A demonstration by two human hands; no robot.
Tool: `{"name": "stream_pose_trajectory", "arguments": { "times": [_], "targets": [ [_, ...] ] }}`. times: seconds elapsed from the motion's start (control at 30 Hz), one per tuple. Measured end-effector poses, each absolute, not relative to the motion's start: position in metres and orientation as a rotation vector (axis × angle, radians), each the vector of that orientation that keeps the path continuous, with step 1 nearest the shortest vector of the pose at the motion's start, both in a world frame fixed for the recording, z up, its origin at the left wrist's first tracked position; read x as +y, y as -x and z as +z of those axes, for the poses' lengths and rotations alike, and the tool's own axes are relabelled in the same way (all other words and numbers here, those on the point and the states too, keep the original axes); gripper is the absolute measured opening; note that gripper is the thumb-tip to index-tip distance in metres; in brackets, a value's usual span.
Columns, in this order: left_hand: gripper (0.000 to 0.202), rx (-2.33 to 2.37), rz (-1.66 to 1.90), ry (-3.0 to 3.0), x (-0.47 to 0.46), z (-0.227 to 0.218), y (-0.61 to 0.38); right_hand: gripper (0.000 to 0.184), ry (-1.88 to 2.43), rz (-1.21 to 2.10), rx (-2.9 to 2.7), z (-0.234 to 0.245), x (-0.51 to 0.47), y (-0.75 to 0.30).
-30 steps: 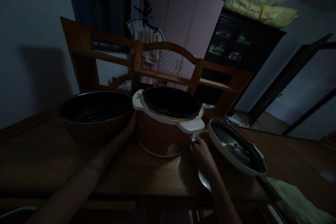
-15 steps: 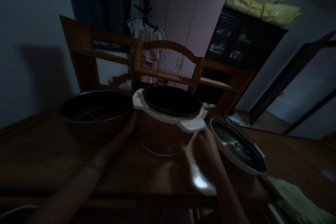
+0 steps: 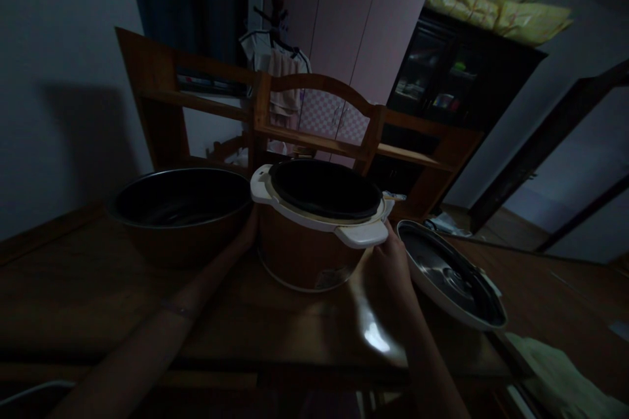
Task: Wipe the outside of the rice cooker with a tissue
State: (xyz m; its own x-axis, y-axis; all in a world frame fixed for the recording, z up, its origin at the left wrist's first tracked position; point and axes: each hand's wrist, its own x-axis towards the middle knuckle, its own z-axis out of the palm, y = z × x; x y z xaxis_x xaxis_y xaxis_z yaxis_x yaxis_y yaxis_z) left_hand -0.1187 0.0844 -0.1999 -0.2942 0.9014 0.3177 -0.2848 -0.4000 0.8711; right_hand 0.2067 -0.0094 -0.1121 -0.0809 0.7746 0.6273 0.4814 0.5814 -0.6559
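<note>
An electric cooker body point(image 3: 299, 249) with a brown wall, white rim and black interior stands upright on the wooden desk. My left hand point(image 3: 249, 232) is at its left side under the white handle point(image 3: 261, 184), in the narrow space beside a large dark pot point(image 3: 181, 242); its fingers are mostly hidden. On the other side, my right hand point(image 3: 390, 252) grips the cooker just below the right white handle point(image 3: 362, 234), fingers partly hidden. A round lid point(image 3: 449, 278) lies with its metal inner face up, right of my right hand.
Behind the cooker rises the desk's wooden shelf frame point(image 3: 319, 137). Pale cloth point(image 3: 560, 373) lies at the lower right. Beyond are pink wardrobes point(image 3: 339, 33), a black cabinet point(image 3: 457, 85) and hanging clothes point(image 3: 282, 78). The room is dim.
The view has shifted slightly. My right hand has moved up a little at the cooker's right side, and the handle there has turned slightly. The pot and lid stay in place.
</note>
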Motion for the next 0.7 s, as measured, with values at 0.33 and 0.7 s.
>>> {"name": "stream_pose_trajectory", "arguments": {
  "times": [0.33,0.7],
  "targets": [
    [0.055,0.935,1.838,-1.078,0.096,-0.216,0.127,0.047,1.171,0.337,-1.763,-0.121,-0.009,-0.214],
    [0.055,0.905,1.832,-1.11,0.091,-0.209,0.124,0.047,1.38,0.328,-1.865,-0.148,-0.022,-0.211]
  ]
}}
